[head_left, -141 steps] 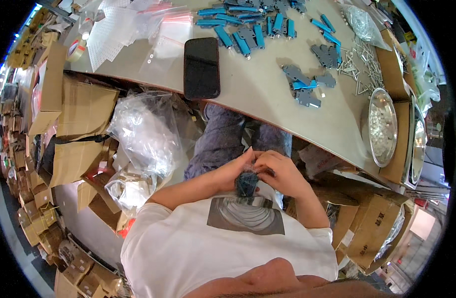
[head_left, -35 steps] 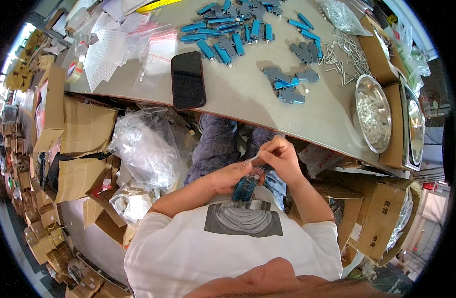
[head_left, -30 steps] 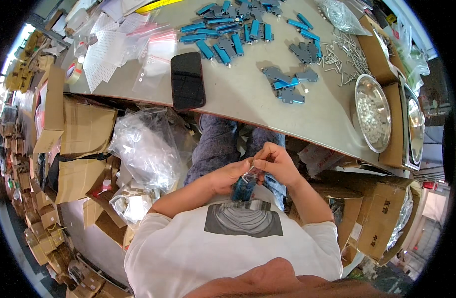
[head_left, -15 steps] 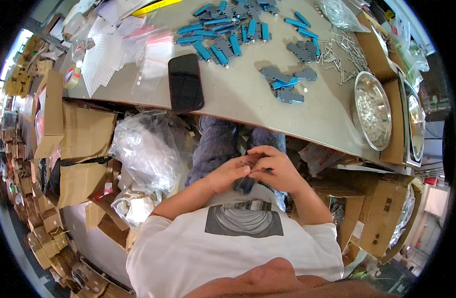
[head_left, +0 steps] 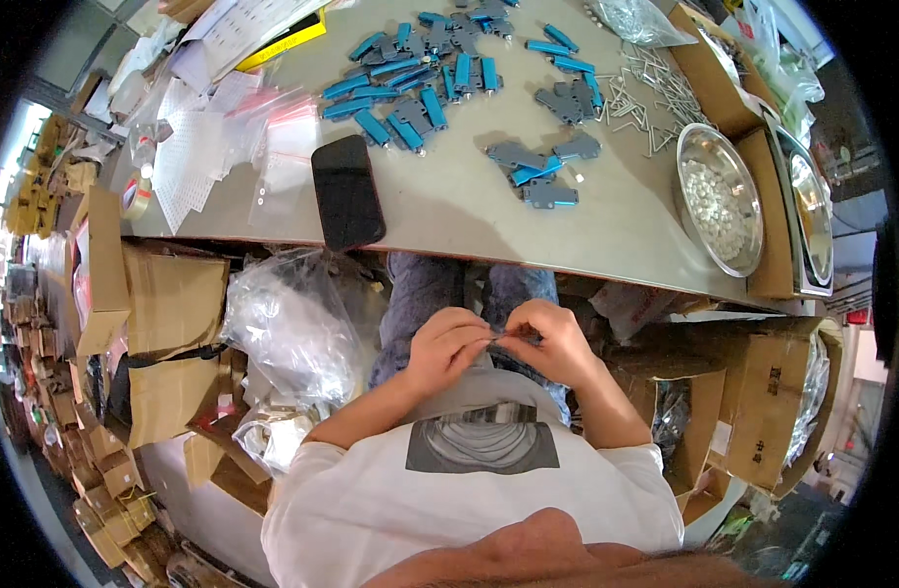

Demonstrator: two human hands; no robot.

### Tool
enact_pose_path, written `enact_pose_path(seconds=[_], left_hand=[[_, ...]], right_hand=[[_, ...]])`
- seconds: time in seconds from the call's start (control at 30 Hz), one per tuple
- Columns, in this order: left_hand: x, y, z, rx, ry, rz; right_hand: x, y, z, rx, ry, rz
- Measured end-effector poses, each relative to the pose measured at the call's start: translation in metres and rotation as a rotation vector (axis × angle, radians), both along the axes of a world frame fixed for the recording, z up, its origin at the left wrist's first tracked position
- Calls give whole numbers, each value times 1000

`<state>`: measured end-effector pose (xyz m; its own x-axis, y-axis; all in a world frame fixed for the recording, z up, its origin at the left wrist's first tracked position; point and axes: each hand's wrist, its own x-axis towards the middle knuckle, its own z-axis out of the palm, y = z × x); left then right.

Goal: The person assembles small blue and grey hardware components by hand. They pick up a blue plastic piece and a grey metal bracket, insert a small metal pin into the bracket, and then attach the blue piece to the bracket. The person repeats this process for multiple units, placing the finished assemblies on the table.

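Pinches a small, thin piece point(head_left: 495, 336) between the fingertips of the left hand point(head_left: 447, 348) and the right hand point(head_left: 550, 345); cannot tell its kind, hidden as it is by fingers. Holds both hands close together, fingers curled, over the lap of dark trousers point(head_left: 422, 299), short of the grey table point(head_left: 626, 220). Faces, across the edge, a small group of blue-and-grey parts point(head_left: 550, 195) and, farther back, a larger pile of similar parts point(head_left: 373, 127). Has a black phone point(head_left: 347, 193) near the edge to the left, with red-edged clear bags point(head_left: 291, 132) and dotted white sheets point(head_left: 187, 167) beyond. Has, to the right, loose metal pins point(head_left: 655, 88) and, nearer, a metal bowl point(head_left: 741, 263) containing white pieces point(head_left: 714, 208). Has a cardboard box point(head_left: 763, 402) low on the right.
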<state>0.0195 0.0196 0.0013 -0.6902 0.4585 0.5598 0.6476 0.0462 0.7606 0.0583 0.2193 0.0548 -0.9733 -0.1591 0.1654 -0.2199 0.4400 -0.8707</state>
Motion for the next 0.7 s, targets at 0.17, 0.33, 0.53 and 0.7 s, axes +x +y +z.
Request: enact_pose_path(seconds=[0.17, 0.33, 0.53, 0.7], left_hand=[[-4, 2, 13, -74, 49, -69], [-1, 4, 14, -31, -6, -95], [-4, -2, 26, -40, 24, -108], [-7, -4, 30, -38, -20, -71]], right_hand=[[-5, 1, -1, 50, 165, 115], [0, -1, -6, 27, 90, 166], [-6, -4, 3, -87, 94, 181], [-3, -3, 4, -51, 106, 168]])
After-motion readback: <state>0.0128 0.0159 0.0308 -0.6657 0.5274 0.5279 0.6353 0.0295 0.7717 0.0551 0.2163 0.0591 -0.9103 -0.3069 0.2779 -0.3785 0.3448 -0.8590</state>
